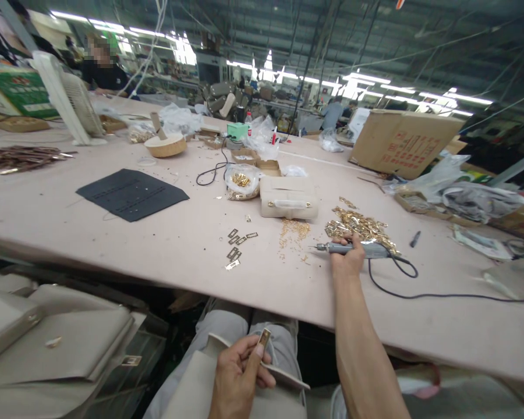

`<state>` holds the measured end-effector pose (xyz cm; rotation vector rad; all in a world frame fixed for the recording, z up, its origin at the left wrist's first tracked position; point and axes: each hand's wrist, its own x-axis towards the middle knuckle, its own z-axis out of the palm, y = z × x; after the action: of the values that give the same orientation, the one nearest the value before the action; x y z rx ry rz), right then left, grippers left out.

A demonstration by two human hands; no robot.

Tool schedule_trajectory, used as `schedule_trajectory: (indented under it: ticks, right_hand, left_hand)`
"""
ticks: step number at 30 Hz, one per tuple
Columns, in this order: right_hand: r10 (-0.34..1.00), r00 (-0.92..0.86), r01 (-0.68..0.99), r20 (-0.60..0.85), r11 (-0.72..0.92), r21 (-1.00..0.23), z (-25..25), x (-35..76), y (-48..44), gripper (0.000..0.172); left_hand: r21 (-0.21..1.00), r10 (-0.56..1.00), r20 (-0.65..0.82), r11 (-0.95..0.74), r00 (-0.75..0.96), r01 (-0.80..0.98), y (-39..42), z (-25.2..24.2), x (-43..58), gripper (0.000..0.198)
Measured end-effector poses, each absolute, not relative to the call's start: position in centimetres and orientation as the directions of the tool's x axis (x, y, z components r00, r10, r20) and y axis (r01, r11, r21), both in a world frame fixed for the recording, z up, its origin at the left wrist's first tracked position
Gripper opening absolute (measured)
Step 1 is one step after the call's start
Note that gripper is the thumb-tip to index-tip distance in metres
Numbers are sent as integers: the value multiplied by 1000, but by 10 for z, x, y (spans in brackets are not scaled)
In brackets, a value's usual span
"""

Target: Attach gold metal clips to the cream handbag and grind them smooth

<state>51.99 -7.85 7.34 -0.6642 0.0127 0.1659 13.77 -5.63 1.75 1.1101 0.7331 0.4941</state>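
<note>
Low in the view, my left hand (240, 372) pinches a small gold metal plate (264, 339) between thumb and fingers. Under that hand, a beige leather bag piece (192, 387) rests across my lap. My right hand (349, 256) is wrapped around a grey electric screwdriver (338, 248), which lies level above the table with its bit toward the left. Beyond this hand spreads a pile of gold metal fittings (360, 224). Tiny gold screws (293, 233) are scattered left of the pile. Several loose rectangular metal frames (234, 254) lie farther left.
A beige bag (288, 195) stands mid-table beside a plastic bag of gold parts (241, 181). The screwdriver's black cord (441, 297) runs right. A dark flat sheet (133, 194), a white fan (65, 99) and a cardboard box (404, 142) are around. Beige bags (70, 337) are stacked lower left.
</note>
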Motion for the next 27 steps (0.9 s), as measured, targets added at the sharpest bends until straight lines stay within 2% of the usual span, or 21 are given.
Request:
schedule_trajectory:
  ticks: [5,8,12,14,19,27]
  right_hand:
    - [289,956,-276,-53,819,-503,88,456,-109,10]
    - [407,912,-371,-48,772,-516,90,400,-125,12]
    - [516,847,-497,-128,683,-536,90,327,-136,18]
    - [512,848,-487,-139,649,-585,88,301,-136,21]
    - [425,902,-344,-78,595,-726,87,271,-128,22]
    - [363,932,-204,10,547,-812,89,256,-121,17]
  left_hand:
    - [937,626,-247,347,739,19,-55,21,134,39]
    - [926,605,-249,379,757,2,-55,17,133,36]
    - [904,588,-279,429,759,0,-56,15,133,36]
    - [900,590,-278,435,758,-8,-56,17,134,39]
    - [900,587,-277,437,761,-9,-57,18,134,42]
    - [900,608,-281,436,743,-16,-59,12,135,41]
